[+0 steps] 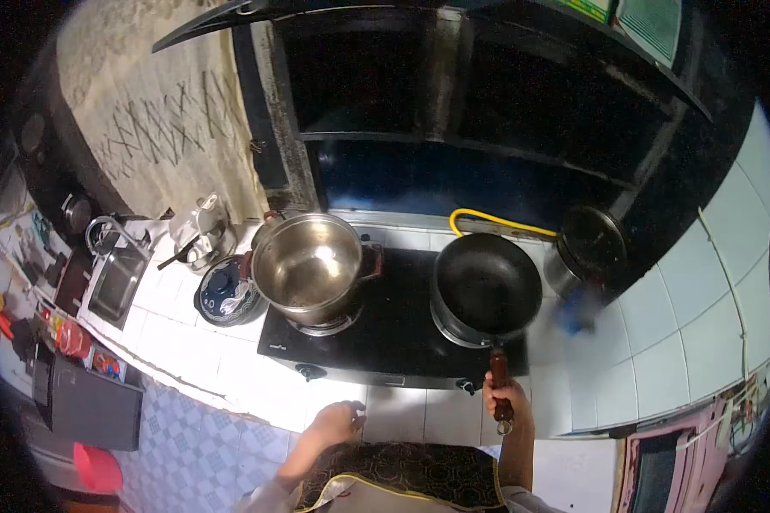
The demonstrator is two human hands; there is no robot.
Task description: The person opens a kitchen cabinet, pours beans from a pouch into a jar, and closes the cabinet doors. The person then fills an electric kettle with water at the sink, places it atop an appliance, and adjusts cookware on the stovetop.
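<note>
My right hand (506,398) is wrapped round the brown handle of a black frying pan (488,286), which sits over the right burner of the black stove (393,316). On the left burner stands a steel pot (308,261) without a lid; its inside shows bare metal. My left hand (339,422) is held near the front edge of the counter, below the left stove knob (310,372). Its fingers are curled, and whether they hold anything is hidden.
Left of the stove are a dark patterned lidded pot (228,291) and a sink (118,286). A tall metal pot (590,244) stands behind right, by a yellow hose (509,224). A blurred blue item (578,309) lies right of the pan.
</note>
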